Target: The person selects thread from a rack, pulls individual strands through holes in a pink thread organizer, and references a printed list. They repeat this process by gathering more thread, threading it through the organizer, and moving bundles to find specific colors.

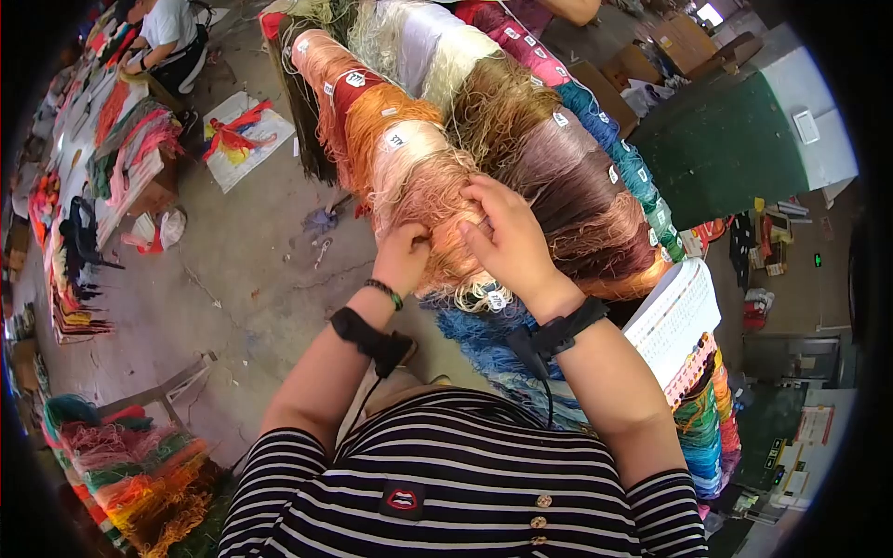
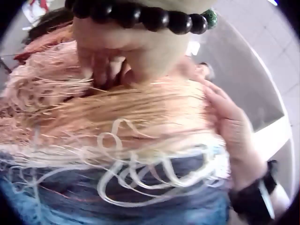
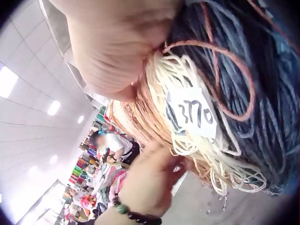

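Note:
Peach-orange thread skeins [image 1: 446, 246] lie over a long rack, with both hands on them. My left hand [image 1: 402, 260] reaches in from the near-left side; its fingers curl into the strands [image 2: 126, 101] in the left wrist view. On the other side my right hand [image 1: 510, 231] rests over the top with thumb and forefinger apart, and its fingers lie along the skein's side in the left wrist view. A cream skein [image 3: 164, 75] with a paper tag [image 3: 196, 114] reading 3770 hangs at the near end, beside dark blue thread [image 3: 234, 61].
Brown and mauve skeins [image 1: 567, 177] fill the neighbouring row, with small number tags. A white chart [image 1: 674, 316] stands to the right, near a green cabinet [image 1: 735, 139]. At far left, a person [image 1: 172, 37] sits by a table heaped with thread.

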{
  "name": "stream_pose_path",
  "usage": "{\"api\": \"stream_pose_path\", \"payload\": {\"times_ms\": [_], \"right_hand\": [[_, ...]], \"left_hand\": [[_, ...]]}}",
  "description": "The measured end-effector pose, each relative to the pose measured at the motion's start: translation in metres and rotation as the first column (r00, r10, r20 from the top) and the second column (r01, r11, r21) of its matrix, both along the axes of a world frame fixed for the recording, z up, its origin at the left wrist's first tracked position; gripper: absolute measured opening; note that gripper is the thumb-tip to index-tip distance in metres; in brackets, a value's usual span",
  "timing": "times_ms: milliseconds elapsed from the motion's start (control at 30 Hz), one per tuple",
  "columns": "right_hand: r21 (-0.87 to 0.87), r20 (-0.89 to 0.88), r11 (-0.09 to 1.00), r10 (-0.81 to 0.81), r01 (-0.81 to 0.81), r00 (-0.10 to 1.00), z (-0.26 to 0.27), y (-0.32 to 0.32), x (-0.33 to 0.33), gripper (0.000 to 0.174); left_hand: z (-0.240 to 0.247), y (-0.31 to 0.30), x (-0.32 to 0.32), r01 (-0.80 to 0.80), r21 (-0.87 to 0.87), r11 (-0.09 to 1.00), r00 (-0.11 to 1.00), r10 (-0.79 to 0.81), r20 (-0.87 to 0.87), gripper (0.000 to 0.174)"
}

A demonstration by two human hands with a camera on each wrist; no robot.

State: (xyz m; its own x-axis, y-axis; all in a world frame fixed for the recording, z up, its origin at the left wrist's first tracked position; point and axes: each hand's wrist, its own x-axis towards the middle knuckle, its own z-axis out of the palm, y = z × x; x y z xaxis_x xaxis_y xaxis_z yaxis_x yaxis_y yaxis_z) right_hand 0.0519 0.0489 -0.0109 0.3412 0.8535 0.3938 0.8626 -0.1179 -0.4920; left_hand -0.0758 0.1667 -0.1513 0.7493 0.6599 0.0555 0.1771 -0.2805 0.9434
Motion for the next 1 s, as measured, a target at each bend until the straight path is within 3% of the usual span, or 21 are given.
{"api": "stream_pose_path", "payload": {"times_ms": [67, 100, 167, 267, 300, 367, 433, 467, 533, 700, 867, 1000], "right_hand": [[-0.018, 0.017, 1.0, -0.012, 0.012, 1.0, 0.001, 0.0, -0.001, 0.038], [-0.027, 0.008, 1.0, -0.012, 0.012, 1.0, 0.002, 0.0, -0.001, 0.038], [-0.044, -0.043, 0.999, -0.018, 0.016, 0.999, -0.001, 0.0, 0.0, 0.036], [-0.062, -0.124, 0.998, -0.03, 0.022, 0.992, -0.007, 0.002, 0.003, 0.035], [-0.065, -0.116, 0.998, -0.033, 0.026, 0.993, -0.005, 0.003, 0.001, 0.035], [-0.038, -0.079, 0.999, -0.017, 0.014, 0.997, -0.003, 0.004, 0.0, 0.035], [-0.06, -0.077, 0.998, -0.026, 0.022, 0.997, -0.003, 0.006, -0.001, 0.035], [-0.073, -0.074, 0.997, -0.035, 0.03, 0.997, -0.003, 0.006, -0.001, 0.035], [-0.085, -0.042, 0.995, -0.047, 0.043, 0.998, -0.003, 0.006, -0.002, 0.035], [-0.09, -0.017, 0.995, -0.052, 0.051, 0.998, -0.003, 0.007, -0.002, 0.035], [-0.102, -0.016, 0.994, -0.049, 0.047, 0.999, -0.003, 0.009, 0.001, 0.035], [-0.102, 0.047, 0.994, -0.042, 0.047, 0.998, -0.003, 0.009, 0.0, 0.033]], "left_hand": [[-0.079, 0.017, -0.005, 0.048, -0.064, 0.997, 0.983, -0.058, -0.175, 0.015], [-0.114, 0.027, -0.014, -0.052, -0.254, 0.966, 0.973, -0.008, -0.231, 0.018], [-0.156, 0.041, -0.034, -0.275, -0.577, 0.769, 0.929, 0.057, -0.366, 0.026], [-0.178, 0.027, -0.059, -0.505, -0.271, 0.82, 0.801, 0.328, -0.501, 0.037], [-0.171, 0.022, -0.061, -0.447, -0.16, 0.88, 0.792, 0.306, -0.528, 0.043], [-0.139, 0.003, -0.048, -0.285, -0.268, 0.92, 0.948, 0.229, -0.221, 0.041], [-0.135, -0.007, -0.018, -0.114, -0.246, 0.963, 0.993, 0.108, -0.038, 0.037], [-0.093, -0.011, -0.006, -0.127, -0.107, 0.986, 0.987, 0.115, -0.113, 0.032], [-0.115, -0.005, 0.032, -0.072, -0.013, 0.997, 0.94, 0.064, -0.334, 0.029], [-0.135, 0.004, 0.086, -0.081, -0.147, 0.986, 0.991, 0.064, -0.116, 0.028], [-0.149, 0.015, 0.106, -0.016, -0.166, 0.986, 0.993, -0.003, -0.116, 0.032], [-0.12, 0.038, 0.112, 0.095, -0.12, 0.988, 0.992, -0.105, -0.076, 0.035]]}}
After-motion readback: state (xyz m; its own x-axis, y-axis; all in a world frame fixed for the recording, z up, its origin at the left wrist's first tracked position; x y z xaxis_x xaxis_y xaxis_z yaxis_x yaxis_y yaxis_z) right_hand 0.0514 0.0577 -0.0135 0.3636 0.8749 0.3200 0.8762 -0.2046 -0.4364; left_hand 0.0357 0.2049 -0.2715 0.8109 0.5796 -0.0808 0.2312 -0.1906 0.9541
